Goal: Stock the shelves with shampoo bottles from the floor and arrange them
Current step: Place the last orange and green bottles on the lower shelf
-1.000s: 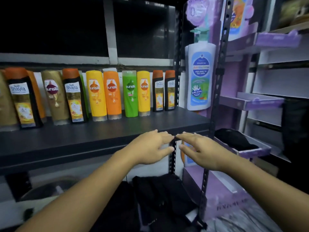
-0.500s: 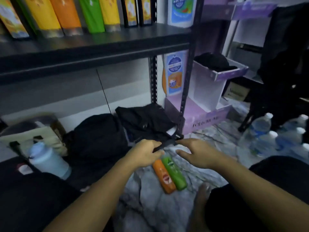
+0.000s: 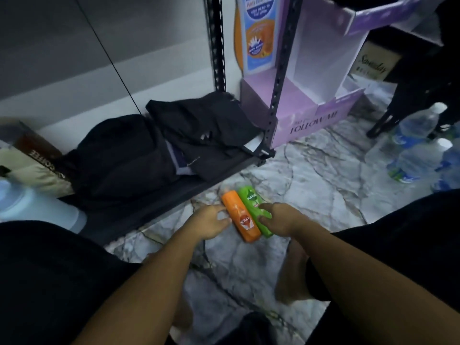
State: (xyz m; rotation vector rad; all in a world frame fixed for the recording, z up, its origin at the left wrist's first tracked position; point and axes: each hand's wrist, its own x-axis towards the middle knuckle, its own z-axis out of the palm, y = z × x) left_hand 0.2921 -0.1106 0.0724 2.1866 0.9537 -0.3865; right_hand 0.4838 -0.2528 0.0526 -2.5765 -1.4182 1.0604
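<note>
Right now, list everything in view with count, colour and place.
orange shampoo bottle: one, orange, lying on floor
green shampoo bottle: one, green, lying on floor beside it
bags: two, black, bottom shelf
display stand: one, purple, right of rack post
water bottles: several, clear, floor far right
jug: one, whitish, far left
left hand: one, touches orange shampoo bottle
right hand: one, grips green shampoo bottle

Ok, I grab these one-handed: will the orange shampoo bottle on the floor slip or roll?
Probably stiff: the orange plastic shampoo bottle keeps its moulded shape lying on the marble-patterned floor. Its smooth skin may be slippery. Rolling seems unlikely: it looks flattish and lies against the green plastic shampoo bottle.
</note>
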